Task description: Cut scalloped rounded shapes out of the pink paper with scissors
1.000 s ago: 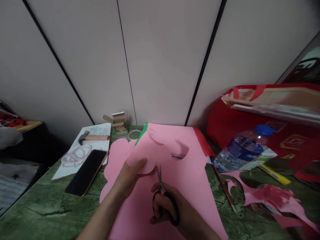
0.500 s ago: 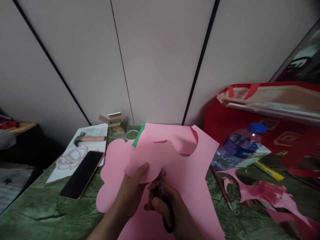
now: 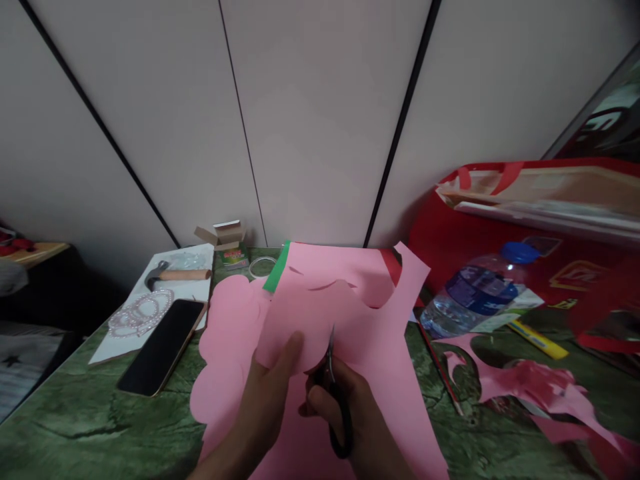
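A large sheet of pink paper (image 3: 385,400) stretches across the middle of the table, its upper part cut into curves. My left hand (image 3: 273,387) pinches a rounded part of this sheet, thumb on top and fingers hidden beneath. In my right hand (image 3: 345,400) is a pair of scissors (image 3: 341,420) with black handles, the blades pointing up and away at the paper's curved edge. Scalloped pink paper shapes (image 3: 227,327) lie to the left of the sheet. Behind it, a strip of green paper (image 3: 277,267) and red paper (image 3: 393,267) show.
To the left are a phone (image 3: 163,347), a hammer (image 3: 177,275), a beaded string (image 3: 143,313) and a small open box (image 3: 233,243). On the right stand a water bottle (image 3: 475,290) and a red bag (image 3: 550,260), near a pencil (image 3: 440,367), a yellow cutter (image 3: 540,339) and pink scraps (image 3: 545,387).
Both hands have shifted slightly right with the paper and scissors. The sheet's upper right arm has swung left and now curls up at its tip.
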